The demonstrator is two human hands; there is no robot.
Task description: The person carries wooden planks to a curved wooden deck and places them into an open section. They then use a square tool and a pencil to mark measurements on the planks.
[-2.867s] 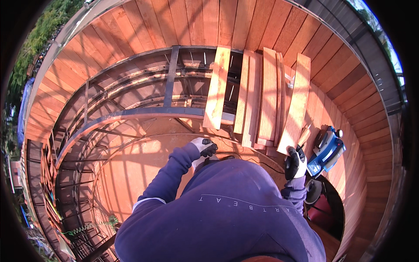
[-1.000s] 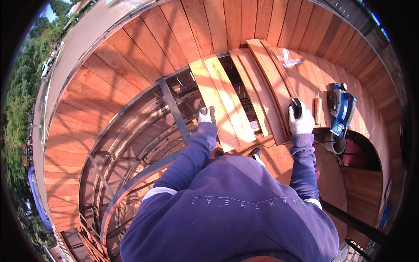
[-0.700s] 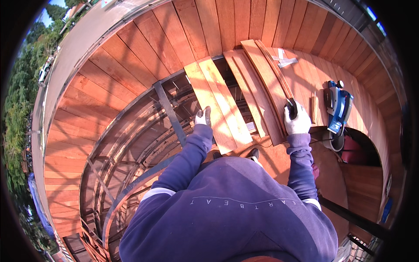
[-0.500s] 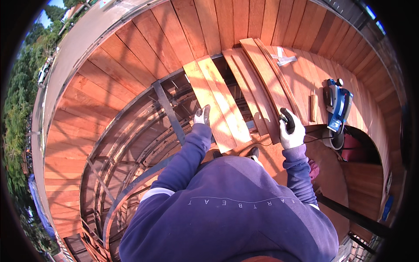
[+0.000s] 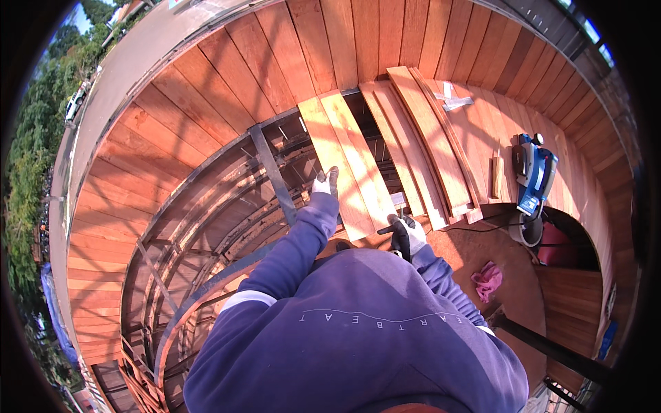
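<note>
The curved bench (image 5: 482,141) I am watching remotely is carrying a blue power tool (image 5: 539,171), a small wood piece (image 5: 496,177) and a whitish strip (image 5: 456,104) on its slatted right stretch. Two pale planks (image 5: 361,165) are spanning its metal frame (image 5: 270,167) side by side; across a gap, reddish planks (image 5: 432,141) are partly overlapping.

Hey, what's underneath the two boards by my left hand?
Dark metal framework shows left of the two wooden boards, and a dark gap right; what lies directly underneath is covered.
</note>
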